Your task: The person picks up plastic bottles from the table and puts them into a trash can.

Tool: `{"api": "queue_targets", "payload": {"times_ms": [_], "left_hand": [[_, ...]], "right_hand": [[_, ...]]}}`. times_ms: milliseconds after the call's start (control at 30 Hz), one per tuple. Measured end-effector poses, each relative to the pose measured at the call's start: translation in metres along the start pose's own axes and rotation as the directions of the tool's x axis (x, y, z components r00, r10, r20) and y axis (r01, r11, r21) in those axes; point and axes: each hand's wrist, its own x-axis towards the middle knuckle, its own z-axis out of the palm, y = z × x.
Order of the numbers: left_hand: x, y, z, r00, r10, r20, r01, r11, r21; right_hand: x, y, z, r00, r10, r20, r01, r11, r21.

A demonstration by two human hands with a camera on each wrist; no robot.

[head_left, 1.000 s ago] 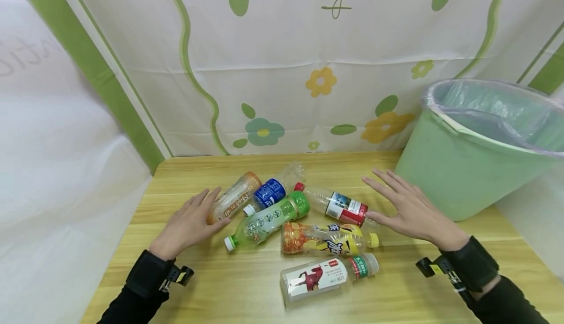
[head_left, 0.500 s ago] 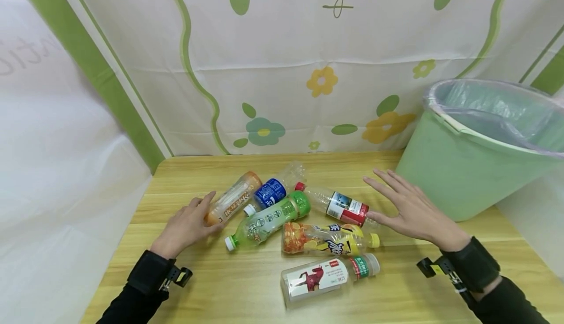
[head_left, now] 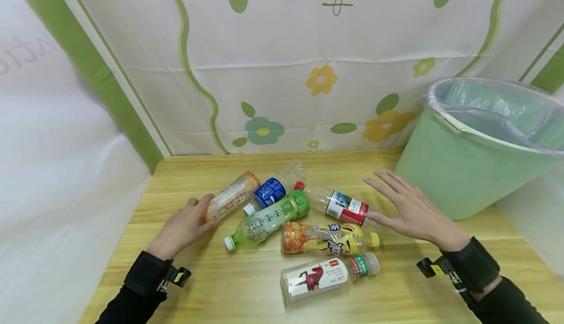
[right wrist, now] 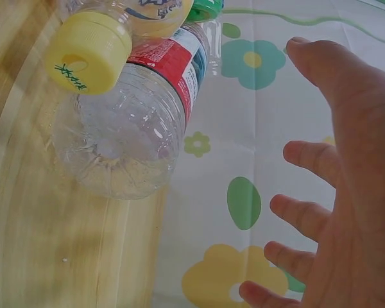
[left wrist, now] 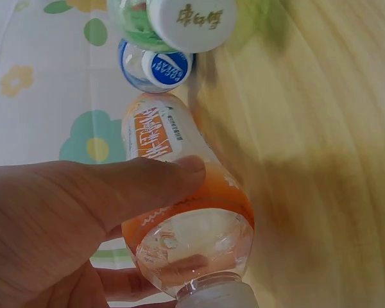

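Note:
My left hand [head_left: 182, 225] grips the near end of an orange-labelled plastic bottle [head_left: 233, 196] at the left of the group. In the left wrist view the thumb lies across the bottle [left wrist: 179, 138], and the other fingers are partly hidden behind it. Beside it lie a blue-labelled bottle [head_left: 270, 192] and a green bottle [head_left: 269, 220] with a white cap. My right hand [head_left: 410, 209] hovers with fingers spread and nothing in it. Nearest to it is a clear bottle with a red label [head_left: 345, 207], whose base shows in the right wrist view.
An orange-and-yellow bottle [head_left: 323, 238] with a yellow cap lies at mid-table. A clear bottle with a white label [head_left: 328, 276] lies nearer the front. The green bin [head_left: 458, 167], lined with a plastic bag [head_left: 498, 113], stands back right. A patterned cloth [head_left: 282, 69] hangs behind the wooden table [head_left: 229, 289].
My left hand has closed round the orange-labelled bottle, which has shifted slightly to the left. The right hand and the other bottles have stayed in place.

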Motion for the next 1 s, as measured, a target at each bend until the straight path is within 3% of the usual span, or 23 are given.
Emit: {"api": "queue_targets", "payload": {"times_ms": [600,1000], "left_hand": [[0.001,0.006,-0.027,0.989,0.088,-0.117,-0.085,0.996,0.036],[0.016,0.026,-0.050,0.977,0.135,-0.165,-0.120,0.988,0.097]], "right_hand": [[-0.001,-0.002,-0.004,0.999,0.045,-0.007,-0.045,0.999,0.005],[0.002,-0.001,-0.010,0.998,0.066,-0.017,-0.066,0.998,0.006]]}}
